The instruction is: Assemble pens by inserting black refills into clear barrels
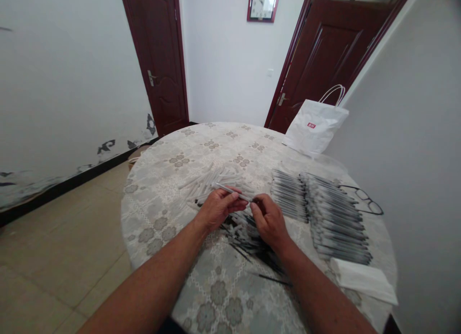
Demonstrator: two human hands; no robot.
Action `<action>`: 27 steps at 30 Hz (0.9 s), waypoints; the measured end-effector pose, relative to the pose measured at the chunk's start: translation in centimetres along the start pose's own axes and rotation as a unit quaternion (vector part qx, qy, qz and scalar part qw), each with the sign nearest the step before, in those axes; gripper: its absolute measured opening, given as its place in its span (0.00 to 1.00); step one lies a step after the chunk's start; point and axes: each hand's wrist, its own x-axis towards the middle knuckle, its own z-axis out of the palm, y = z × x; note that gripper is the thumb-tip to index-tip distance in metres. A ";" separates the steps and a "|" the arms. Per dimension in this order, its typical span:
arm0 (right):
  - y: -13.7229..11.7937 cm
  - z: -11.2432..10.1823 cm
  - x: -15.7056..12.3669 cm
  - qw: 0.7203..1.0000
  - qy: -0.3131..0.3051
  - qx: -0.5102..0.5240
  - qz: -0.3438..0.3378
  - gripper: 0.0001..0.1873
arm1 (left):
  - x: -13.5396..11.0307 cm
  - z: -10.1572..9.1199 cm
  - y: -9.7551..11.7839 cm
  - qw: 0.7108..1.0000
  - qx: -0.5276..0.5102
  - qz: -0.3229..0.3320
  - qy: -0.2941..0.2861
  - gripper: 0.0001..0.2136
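Observation:
Over the middle of a round table (173,190), my left hand (218,208) is closed around a white pen barrel (230,190), held level. My right hand (269,222) pinches the barrel's right end with fingers curled. A loose heap of white barrels (205,181) lies just beyond my left hand. Under and between my hands sits a pile of thin black refills (248,238). To the right, finished pens (324,209) lie in neat rows.
A white paper bag (313,125) stands at the table's far right edge. Black glasses (363,198) lie beside the pen rows, and a white folded sheet (363,278) at the near right. Two dark doors, a wall clock (262,3) and tiled floor surround the table.

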 end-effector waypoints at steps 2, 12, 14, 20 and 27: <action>-0.1 0.0 0.1 1.000 -0.014 -0.013 -0.004 0.11 | -0.1 0.0 0.0 1.000 0.002 -0.004 -0.005 0.14; 0.3 -0.2 -0.2 1.000 -0.002 0.016 0.008 0.09 | 0.0 -0.2 -0.2 1.000 -0.005 -0.001 -0.010 0.14; 0.2 -0.1 -0.1 1.000 -0.009 0.001 -0.005 0.07 | 0.0 -0.3 -0.3 1.000 -0.004 -0.001 -0.015 0.14; 0.4 0.1 -0.3 0.998 -0.049 0.012 0.029 0.18 | 0.0 -0.3 -0.5 1.000 -0.002 -0.008 -0.011 0.15; 0.5 -0.1 -0.4 1.000 -0.010 0.005 0.015 0.09 | -0.2 0.1 -0.3 1.000 -0.010 -0.009 0.000 0.16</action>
